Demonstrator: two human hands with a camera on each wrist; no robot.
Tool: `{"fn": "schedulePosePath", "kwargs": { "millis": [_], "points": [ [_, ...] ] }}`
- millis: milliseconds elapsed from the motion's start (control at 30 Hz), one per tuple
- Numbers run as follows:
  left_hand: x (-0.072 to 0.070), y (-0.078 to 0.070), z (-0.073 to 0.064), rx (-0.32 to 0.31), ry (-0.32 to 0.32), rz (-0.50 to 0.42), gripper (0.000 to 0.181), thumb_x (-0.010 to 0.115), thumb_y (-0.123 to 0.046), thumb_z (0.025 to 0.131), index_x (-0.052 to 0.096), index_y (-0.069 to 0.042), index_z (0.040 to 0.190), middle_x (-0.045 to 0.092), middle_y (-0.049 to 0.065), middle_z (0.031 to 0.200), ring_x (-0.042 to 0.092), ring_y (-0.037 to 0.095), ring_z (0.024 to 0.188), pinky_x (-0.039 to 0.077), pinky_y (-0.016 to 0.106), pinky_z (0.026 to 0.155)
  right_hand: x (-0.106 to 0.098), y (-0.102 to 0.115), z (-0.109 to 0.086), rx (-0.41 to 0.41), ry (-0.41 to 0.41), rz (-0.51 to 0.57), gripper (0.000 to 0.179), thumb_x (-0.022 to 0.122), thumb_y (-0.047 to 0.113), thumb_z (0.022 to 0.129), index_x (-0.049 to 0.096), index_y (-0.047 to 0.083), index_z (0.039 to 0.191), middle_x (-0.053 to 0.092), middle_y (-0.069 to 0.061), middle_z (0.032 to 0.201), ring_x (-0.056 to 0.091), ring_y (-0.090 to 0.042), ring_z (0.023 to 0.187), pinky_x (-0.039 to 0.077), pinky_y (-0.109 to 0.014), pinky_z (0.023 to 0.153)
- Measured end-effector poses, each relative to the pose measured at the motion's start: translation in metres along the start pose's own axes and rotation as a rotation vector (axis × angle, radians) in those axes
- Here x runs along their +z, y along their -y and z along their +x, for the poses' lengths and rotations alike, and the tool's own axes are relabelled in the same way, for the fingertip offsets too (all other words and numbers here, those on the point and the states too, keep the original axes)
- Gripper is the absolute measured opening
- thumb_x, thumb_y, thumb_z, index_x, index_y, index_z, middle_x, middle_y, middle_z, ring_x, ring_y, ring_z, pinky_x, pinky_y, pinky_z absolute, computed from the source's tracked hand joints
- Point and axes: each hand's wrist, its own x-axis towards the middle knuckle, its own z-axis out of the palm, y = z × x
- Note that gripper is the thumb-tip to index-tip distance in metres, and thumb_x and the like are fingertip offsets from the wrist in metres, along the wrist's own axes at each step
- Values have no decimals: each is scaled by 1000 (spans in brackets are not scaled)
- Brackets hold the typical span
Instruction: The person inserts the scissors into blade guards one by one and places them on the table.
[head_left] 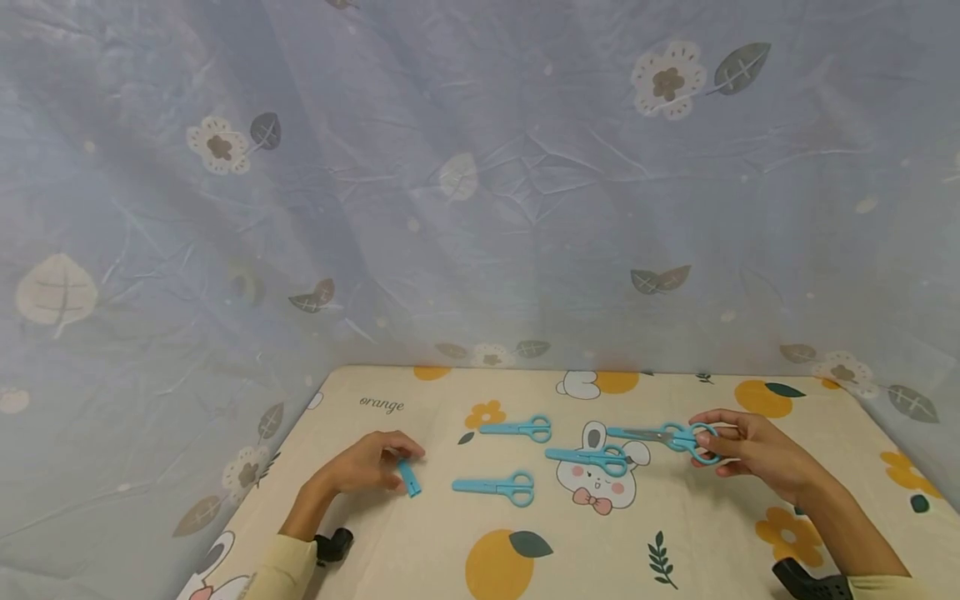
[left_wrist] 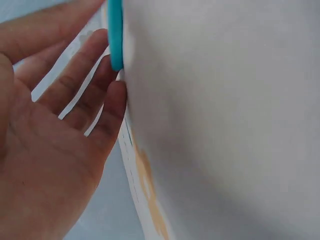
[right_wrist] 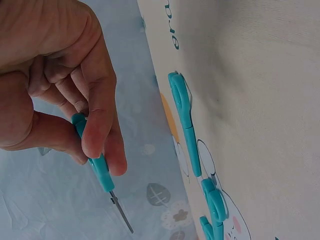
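Observation:
My left hand [head_left: 372,461] pinches a small light-blue blade cover [head_left: 409,478] above the left of the table; in the left wrist view part of this cover [left_wrist: 116,37] shows by the fingers. At the right, my right hand [head_left: 757,450] grips light-blue scissors [head_left: 678,438] by the handle loops, their metal blades pointing left. The right wrist view shows these scissors [right_wrist: 102,172] between thumb and fingers, with bare metal at the tip. Between the hands lie three more light-blue scissors: one at the back [head_left: 517,428], one in front [head_left: 492,486] and one toward the right [head_left: 588,458].
A cream tablecloth [head_left: 405,550] with printed oranges, flowers and a rabbit covers the table. Behind and at the sides hangs a grey-blue patterned curtain [head_left: 480,250]. Dark wrist devices sit at the left cuff [head_left: 335,546] and the right cuff [head_left: 810,581].

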Motion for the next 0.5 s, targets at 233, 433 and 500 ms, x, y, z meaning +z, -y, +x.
{"fn": "schedulePosePath", "kwargs": {
  "millis": [233, 433, 500],
  "points": [
    [7, -6, 6, 10, -33, 65, 42, 89, -1, 82, 78, -8, 121, 77, 5, 108, 69, 20, 99, 58, 33, 90, 1, 2, -1, -3, -4, 6, 22, 61, 17, 111, 62, 23, 132, 83, 1, 104, 79, -18, 91, 65, -29, 75],
    [11, -11, 12, -12, -19, 89, 27, 86, 1, 85, 80, -8, 110, 75, 1, 98, 63, 12, 88, 56, 28, 81, 1, 3, -3, -11, 3, 2, 21, 60, 17, 111, 64, 28, 129, 82, 3, 104, 78, -18, 92, 65, -29, 76],
    [12, -13, 13, -12, -37, 111, 22, 85, 0, 87, 81, -10, 106, 74, -2, 96, 59, 8, 85, 53, 26, 78, 1, 3, -4, -14, 4, -4, 21, 60, 17, 112, 64, 28, 130, 83, 1, 105, 78, -18, 92, 65, -29, 76]
  ]
}}
